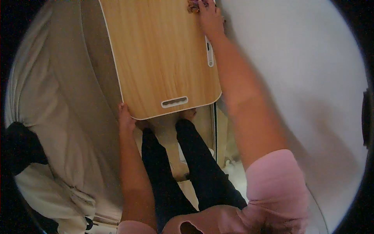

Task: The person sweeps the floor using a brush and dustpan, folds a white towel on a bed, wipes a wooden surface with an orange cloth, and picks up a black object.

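Observation:
A wood-grain lap desk (159, 50) with a white rim and rounded corners spans the upper middle, its far end cut off by the picture's edge. Near its front edge is a white-rimmed handle slot (174, 102), and a narrow white slot (210, 54) runs along the right side. My left hand (126, 117) is closed on the near left corner. At the far right of the top, my right hand (212, 19) presses a crumpled purple-brown cloth (193, 6) onto the surface; its fingertips are partly cut off.
On the left is a bed or couch with a beige cover (58, 78), with a dark cloth (25, 148) at its side. A pale wall (296, 58) rises close on the right. My legs (194, 156) in dark trousers stand below the desk's near edge.

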The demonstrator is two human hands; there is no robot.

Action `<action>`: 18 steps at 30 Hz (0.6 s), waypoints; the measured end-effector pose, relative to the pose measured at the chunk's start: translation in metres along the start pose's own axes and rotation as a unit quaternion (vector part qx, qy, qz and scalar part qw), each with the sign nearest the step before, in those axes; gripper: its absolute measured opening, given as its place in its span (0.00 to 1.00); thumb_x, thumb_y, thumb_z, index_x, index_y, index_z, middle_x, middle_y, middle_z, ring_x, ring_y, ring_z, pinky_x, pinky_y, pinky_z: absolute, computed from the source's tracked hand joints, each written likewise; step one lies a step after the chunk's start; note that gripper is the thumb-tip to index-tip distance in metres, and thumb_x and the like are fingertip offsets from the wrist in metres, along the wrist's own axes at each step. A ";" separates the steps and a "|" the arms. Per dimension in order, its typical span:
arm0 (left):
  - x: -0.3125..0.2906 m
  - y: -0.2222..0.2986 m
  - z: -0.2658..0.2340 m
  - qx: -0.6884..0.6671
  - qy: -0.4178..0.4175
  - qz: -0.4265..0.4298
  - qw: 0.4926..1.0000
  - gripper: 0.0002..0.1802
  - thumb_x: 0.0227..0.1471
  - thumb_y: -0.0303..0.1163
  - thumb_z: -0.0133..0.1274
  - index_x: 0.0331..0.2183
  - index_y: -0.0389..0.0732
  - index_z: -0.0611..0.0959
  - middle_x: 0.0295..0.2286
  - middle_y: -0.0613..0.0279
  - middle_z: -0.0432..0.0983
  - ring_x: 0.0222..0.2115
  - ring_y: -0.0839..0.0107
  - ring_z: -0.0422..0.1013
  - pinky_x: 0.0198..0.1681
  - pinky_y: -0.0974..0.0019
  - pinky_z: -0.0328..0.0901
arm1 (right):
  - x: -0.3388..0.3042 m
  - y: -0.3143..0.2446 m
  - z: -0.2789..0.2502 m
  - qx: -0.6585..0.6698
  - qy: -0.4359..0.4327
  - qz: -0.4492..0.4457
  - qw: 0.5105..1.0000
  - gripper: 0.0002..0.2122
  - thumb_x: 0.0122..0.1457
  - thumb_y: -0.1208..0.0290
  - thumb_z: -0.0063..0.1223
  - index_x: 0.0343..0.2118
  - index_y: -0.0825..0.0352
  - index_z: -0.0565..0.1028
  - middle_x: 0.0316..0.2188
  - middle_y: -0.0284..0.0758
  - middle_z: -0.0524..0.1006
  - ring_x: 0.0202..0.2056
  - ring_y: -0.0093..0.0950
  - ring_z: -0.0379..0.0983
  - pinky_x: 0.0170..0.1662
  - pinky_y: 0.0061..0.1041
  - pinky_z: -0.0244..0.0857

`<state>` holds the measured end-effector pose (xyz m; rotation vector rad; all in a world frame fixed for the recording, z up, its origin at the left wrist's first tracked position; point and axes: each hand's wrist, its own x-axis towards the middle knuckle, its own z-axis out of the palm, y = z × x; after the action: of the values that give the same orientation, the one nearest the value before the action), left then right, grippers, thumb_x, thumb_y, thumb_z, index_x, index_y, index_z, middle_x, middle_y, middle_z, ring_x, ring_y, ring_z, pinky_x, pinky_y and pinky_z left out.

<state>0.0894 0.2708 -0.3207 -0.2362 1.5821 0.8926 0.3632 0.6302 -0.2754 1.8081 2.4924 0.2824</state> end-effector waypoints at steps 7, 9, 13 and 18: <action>0.006 -0.027 -0.028 -0.036 0.016 0.033 0.999 0.21 0.60 0.45 0.33 0.50 0.46 0.61 0.49 0.57 0.59 0.50 0.60 0.59 0.50 0.51 0.57 | 0.006 -0.021 0.022 0.110 0.064 0.040 0.991 0.17 0.55 0.68 0.43 0.47 0.66 0.69 0.50 0.41 0.62 0.49 0.41 0.58 0.50 0.37 0.58; 0.012 -0.025 -0.030 -0.060 0.001 0.035 0.998 0.21 0.60 0.45 0.33 0.51 0.45 0.60 0.49 0.57 0.59 0.50 0.60 0.59 0.51 0.52 0.57 | 0.007 -0.018 0.022 0.099 0.132 0.000 0.986 0.15 0.55 0.66 0.43 0.43 0.67 0.72 0.45 0.42 0.67 0.46 0.40 0.62 0.46 0.37 0.60; 0.003 -0.015 -0.013 -0.075 0.006 0.035 0.997 0.22 0.60 0.44 0.33 0.52 0.45 0.58 0.49 0.54 0.59 0.50 0.60 0.59 0.52 0.54 0.56 | -0.053 -0.027 0.015 0.085 -0.012 0.037 0.996 0.18 0.50 0.73 0.48 0.47 0.67 0.68 0.43 0.42 0.67 0.44 0.40 0.61 0.46 0.37 0.57; 0.013 -0.007 -0.001 -0.081 0.029 0.032 0.996 0.20 0.60 0.41 0.34 0.51 0.45 0.59 0.47 0.55 0.62 0.48 0.62 0.60 0.52 0.54 0.57 | -0.179 -0.027 -0.006 0.134 -0.055 0.076 0.987 0.19 0.51 0.74 0.47 0.49 0.64 0.68 0.44 0.42 0.64 0.42 0.41 0.62 0.45 0.35 0.59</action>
<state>0.0900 0.2700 -0.3352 -0.3310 1.5795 1.0741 0.3935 0.4519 -0.2861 2.0523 2.4186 -0.1529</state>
